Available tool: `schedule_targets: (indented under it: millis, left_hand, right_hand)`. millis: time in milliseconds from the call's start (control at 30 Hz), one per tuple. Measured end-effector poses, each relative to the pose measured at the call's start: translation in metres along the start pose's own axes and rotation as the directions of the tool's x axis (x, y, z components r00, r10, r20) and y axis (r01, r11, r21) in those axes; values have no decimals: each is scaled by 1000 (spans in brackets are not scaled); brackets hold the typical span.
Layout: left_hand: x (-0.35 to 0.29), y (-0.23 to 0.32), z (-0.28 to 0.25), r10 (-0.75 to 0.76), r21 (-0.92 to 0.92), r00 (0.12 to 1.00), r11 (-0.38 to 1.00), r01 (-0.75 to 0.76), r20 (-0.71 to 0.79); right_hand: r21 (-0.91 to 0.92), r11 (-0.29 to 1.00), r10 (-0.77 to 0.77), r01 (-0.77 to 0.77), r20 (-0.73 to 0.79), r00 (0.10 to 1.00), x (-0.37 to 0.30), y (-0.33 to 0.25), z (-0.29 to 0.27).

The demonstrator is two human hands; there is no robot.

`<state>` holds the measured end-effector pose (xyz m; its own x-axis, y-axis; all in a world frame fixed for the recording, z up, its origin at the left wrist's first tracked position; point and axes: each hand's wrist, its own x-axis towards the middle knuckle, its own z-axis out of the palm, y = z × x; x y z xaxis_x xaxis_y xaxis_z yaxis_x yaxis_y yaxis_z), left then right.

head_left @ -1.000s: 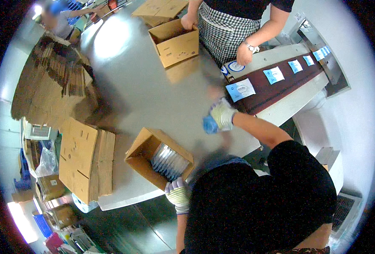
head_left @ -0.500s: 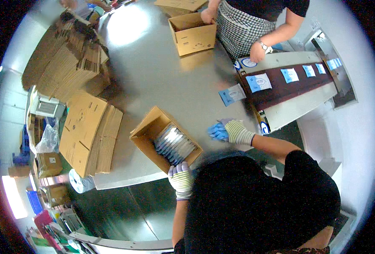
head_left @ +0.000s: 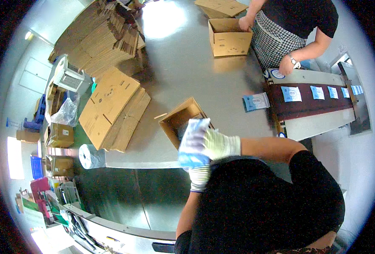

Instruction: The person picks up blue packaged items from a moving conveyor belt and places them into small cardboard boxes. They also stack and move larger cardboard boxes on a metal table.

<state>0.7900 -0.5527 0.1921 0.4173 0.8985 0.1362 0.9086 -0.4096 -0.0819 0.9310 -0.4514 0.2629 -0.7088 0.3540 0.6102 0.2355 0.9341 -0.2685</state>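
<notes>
My right hand (head_left: pixel 219 144) pinches a blue packet (head_left: pixel 194 142) over the box (head_left: pixel 183 120) at the table's (head_left: pixel 187 63) near edge. My left hand (head_left: pixel 199 178) stays under, fingers hidden.

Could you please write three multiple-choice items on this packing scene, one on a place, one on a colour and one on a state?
1. Where does the loose packet lie on the grey table?
A. Inside the far box
B. Beside the end of the conveyor belt
C. On the flat cardboard stack

2. What colour is the belt that carries the packets?
A. Dark brown
B. Bright green
C. White

3. In what state is the near cardboard box?
A. Taped shut
B. Folded flat
C. Open, flaps up

Answers:
1 B: the packet lies on bare table right at the belt's end.
2 A: the strip under the packets is dark brown.
3 C: its flaps stand open, while the right hand holds blue and white packets over it.
</notes>
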Motion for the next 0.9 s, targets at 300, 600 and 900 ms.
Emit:
schedule_targets:
  millis: [300,600,900]
  left_hand:
    - [-3,-9,18,9,-146,981,989,-38,-192]
    - [13,-24,7,68,-206,980,973,-107,-188]
    - [34,-66,-23,-68,-400,990,916,13,-123]
  right_hand:
    - [-552,821,394,-147,361,845,37,97,80]
    - [-133,973,227,-189,713,664,-27,13,-1]
    - [-179,962,273,-208,533,801,-20,18,15]
